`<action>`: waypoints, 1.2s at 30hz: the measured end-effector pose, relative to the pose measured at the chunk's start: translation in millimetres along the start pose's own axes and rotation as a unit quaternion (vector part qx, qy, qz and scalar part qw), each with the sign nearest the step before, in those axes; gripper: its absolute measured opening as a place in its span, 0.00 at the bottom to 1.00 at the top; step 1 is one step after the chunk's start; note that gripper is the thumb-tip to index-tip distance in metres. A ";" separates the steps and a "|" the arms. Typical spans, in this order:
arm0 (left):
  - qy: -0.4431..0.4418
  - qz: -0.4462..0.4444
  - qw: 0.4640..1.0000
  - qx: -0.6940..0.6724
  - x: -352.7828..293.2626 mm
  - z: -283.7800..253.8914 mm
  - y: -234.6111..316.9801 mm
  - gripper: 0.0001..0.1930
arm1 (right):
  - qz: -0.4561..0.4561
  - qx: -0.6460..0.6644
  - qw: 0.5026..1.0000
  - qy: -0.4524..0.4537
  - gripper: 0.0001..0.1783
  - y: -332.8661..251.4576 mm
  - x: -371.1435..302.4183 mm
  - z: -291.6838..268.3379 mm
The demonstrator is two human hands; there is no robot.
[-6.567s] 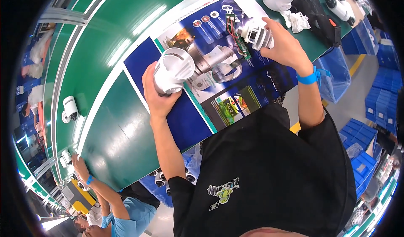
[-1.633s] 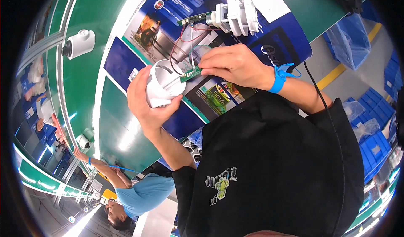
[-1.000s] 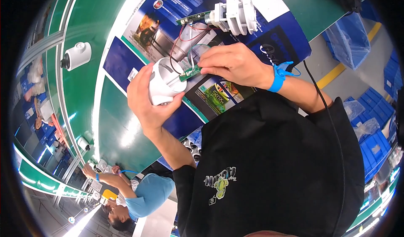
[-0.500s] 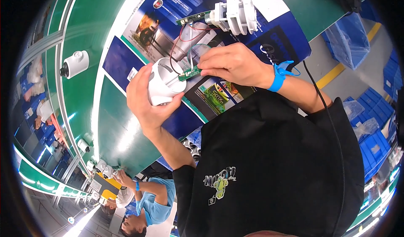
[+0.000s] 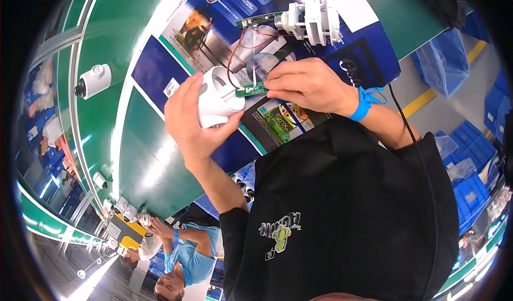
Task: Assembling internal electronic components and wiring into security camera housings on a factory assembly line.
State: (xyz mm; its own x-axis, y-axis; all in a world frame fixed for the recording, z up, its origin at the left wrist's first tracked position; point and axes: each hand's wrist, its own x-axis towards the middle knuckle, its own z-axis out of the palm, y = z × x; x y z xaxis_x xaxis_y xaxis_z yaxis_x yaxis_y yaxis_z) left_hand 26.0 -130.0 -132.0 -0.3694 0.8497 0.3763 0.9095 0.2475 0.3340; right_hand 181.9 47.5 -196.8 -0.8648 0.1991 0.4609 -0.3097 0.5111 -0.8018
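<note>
My left hand (image 5: pixel 189 122) is wrapped around a white, hollow plastic housing (image 5: pixel 206 106), its open end turned toward my right hand. A small green circuit board (image 5: pixel 250 91) is pinched in the fingertips of my right hand (image 5: pixel 312 84); its left end lies at the housing's opening. Whether that end touches the rim, I cannot tell. Thin dark red wires (image 5: pixel 231 60) run from around this board up to a longer green circuit board (image 5: pixel 259 20), which joins a white ribbed plastic assembly (image 5: pixel 312 23). Behind my right fingertips is a clear round disc (image 5: pixel 263 66).
Printed blue cardboard (image 5: pixel 155 68) covers part of the green table (image 5: pixel 141 157). Another white housing (image 5: pixel 97 81) lies at the left. A co-worker in a blue shirt (image 5: pixel 195 250) handles parts at lower left. Blue crates (image 5: pixel 470 186) and a clear blue bag (image 5: pixel 443 60) are at right.
The hands, housing, small board and ribbed assembly all appear slightly farther right in the picture. The housing is turned a little in my left hand's grip. Both hands keep their holds.
</note>
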 end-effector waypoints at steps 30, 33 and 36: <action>-0.009 0.012 0.999 -0.041 1.2 -5.2 10.2 0.39 | 0.113 -0.066 0.991 -0.041 0.07 -25.7 21.2 26.9; -0.016 0.012 0.999 -0.039 3.0 -8.1 11.2 0.38 | 0.134 -0.046 0.989 -0.037 0.10 -29.8 25.1 24.2; -0.017 0.012 0.999 -0.030 -0.6 -9.2 10.9 0.39 | 0.245 0.023 0.965 -0.095 0.17 -39.6 29.9 16.2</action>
State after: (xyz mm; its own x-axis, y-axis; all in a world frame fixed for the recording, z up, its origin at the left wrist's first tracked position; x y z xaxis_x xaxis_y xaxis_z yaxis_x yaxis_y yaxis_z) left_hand 34.4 -132.1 -120.7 -0.3404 0.8705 0.3555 0.9043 0.1996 0.3773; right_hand 161.9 19.7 -157.3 -0.9672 0.2488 -0.0512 0.1406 0.3563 -0.9237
